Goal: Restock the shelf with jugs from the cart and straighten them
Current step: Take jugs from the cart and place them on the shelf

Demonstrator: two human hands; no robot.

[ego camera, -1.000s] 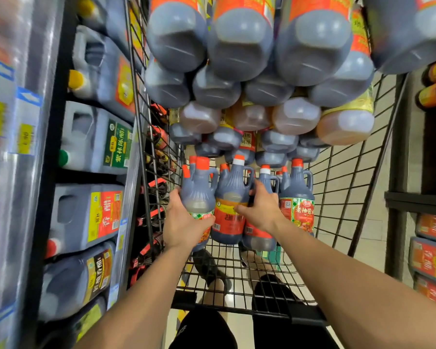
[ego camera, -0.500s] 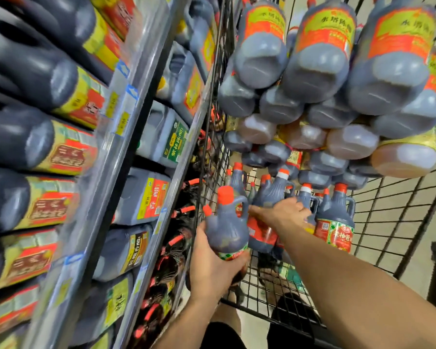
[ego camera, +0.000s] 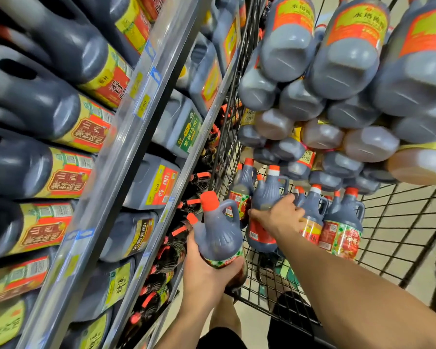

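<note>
Left hand (ego camera: 204, 270) is closed round the lower body of a small dark jug (ego camera: 217, 235) with a red cap and a loop handle. It holds the jug at lower centre of the frame, just outside the wire side of the cart (ego camera: 400, 222) and next to the shelf rail (ego camera: 136, 137). A green-and-white checked label band shows just above the fingers, but its writing is too small to read.

Right hand (ego camera: 278, 217) reaches into the cart at centre frame, its fingers curled over the shoulder of a second red-capped jug (ego camera: 271, 190) with a red label. I cannot tell whether that jug is lifted or still standing. Just right of it stand more small jugs of the same kind (ego camera: 342, 233), whose red labels are blurred.

Large dark jugs (ego camera: 350, 51) fill the upper right, with orange-and-yellow labels reading 水塔陈醋. On the shelf, a square jug (ego camera: 184, 132) at centre left has a green label reading 紫林陈醋. The big jugs at far left (ego camera: 61, 177) carry yellow-and-red labels with 山西.
</note>
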